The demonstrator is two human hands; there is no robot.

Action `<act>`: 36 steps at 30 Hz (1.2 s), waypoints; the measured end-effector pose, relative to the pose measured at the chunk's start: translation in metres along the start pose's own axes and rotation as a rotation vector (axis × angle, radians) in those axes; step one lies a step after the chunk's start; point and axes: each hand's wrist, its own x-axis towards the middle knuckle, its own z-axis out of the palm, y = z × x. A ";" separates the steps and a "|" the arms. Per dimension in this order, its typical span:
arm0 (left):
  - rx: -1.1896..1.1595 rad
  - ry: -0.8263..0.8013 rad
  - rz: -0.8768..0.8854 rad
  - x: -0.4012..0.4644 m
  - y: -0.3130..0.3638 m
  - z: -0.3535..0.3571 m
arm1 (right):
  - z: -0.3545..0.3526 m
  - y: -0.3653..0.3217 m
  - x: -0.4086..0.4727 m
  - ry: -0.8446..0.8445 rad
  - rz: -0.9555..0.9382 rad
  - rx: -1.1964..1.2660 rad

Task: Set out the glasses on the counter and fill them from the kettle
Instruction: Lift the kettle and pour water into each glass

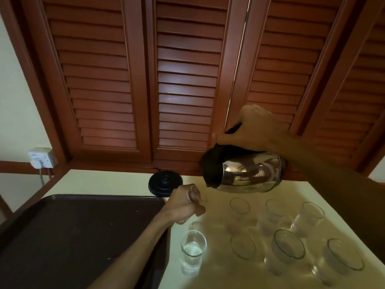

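Observation:
My right hand (248,126) grips the black handle of a steel kettle (250,174), tilted with its spout down to the left above the counter. My left hand (185,201) holds a clear glass (201,205) just below the spout; the glass is mostly hidden by my fingers. A glass with water in it (192,252) stands near the tray's right edge. Several empty-looking glasses stand in two rows to the right, such as the back one (239,206) and the front one (288,247).
A dark brown tray (73,236) covers the left of the pale counter (218,274). The black kettle base (164,183) sits at the back by the louvred wooden doors (185,80). A wall socket (41,158) with a plug is at far left.

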 end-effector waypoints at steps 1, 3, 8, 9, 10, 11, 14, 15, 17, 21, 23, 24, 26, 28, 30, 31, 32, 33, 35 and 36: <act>0.005 -0.005 -0.007 0.001 -0.001 0.001 | 0.000 -0.001 0.003 -0.008 -0.002 -0.032; 0.024 -0.012 -0.015 0.002 -0.003 0.002 | 0.002 -0.003 0.007 -0.012 -0.014 -0.085; 0.021 -0.017 -0.022 0.004 -0.006 0.007 | 0.002 -0.007 0.011 -0.002 -0.061 -0.170; 0.019 -0.018 -0.024 0.003 -0.005 0.007 | 0.001 -0.008 0.011 -0.013 -0.069 -0.178; 0.013 -0.019 -0.025 0.003 -0.005 0.008 | 0.000 -0.009 0.012 -0.025 -0.077 -0.184; -0.003 -0.025 -0.029 0.003 -0.004 0.009 | -0.001 -0.011 0.012 -0.038 -0.081 -0.189; -0.046 -0.046 -0.023 0.004 -0.005 0.011 | -0.003 -0.016 0.012 -0.056 -0.098 -0.214; -0.058 -0.053 -0.027 0.005 -0.007 0.012 | -0.005 -0.018 0.012 -0.062 -0.103 -0.225; -0.094 -0.055 -0.041 0.007 -0.010 0.013 | -0.007 -0.023 0.012 -0.084 -0.118 -0.252; -0.081 -0.049 -0.060 0.007 -0.011 0.014 | -0.010 -0.033 0.011 -0.134 -0.148 -0.318; -0.063 -0.045 -0.073 0.007 -0.011 0.014 | -0.011 -0.036 0.010 -0.133 -0.155 -0.337; -0.054 -0.044 -0.080 0.007 -0.011 0.014 | -0.011 -0.038 0.010 -0.132 -0.154 -0.340; -0.056 -0.051 -0.085 0.007 -0.010 0.014 | -0.011 -0.040 0.009 -0.137 -0.144 -0.344; -0.068 -0.060 -0.097 0.006 -0.010 0.013 | -0.011 -0.042 0.010 -0.144 -0.135 -0.348; -0.050 -0.059 -0.114 0.005 -0.010 0.013 | -0.011 -0.044 0.010 -0.143 -0.133 -0.348; -0.047 -0.060 -0.116 0.005 -0.011 0.013 | -0.010 -0.044 0.010 -0.142 -0.134 -0.347; -0.053 -0.064 -0.109 0.005 -0.012 0.013 | -0.009 -0.045 0.010 -0.142 -0.136 -0.347; -0.066 -0.067 -0.100 0.005 -0.012 0.014 | -0.009 -0.045 0.010 -0.142 -0.137 -0.346; -0.089 -0.067 -0.101 0.005 -0.014 0.016 | -0.009 -0.046 0.010 -0.144 -0.137 -0.338; -0.092 -0.072 -0.099 0.005 -0.013 0.016 | -0.009 -0.046 0.011 -0.147 -0.135 -0.335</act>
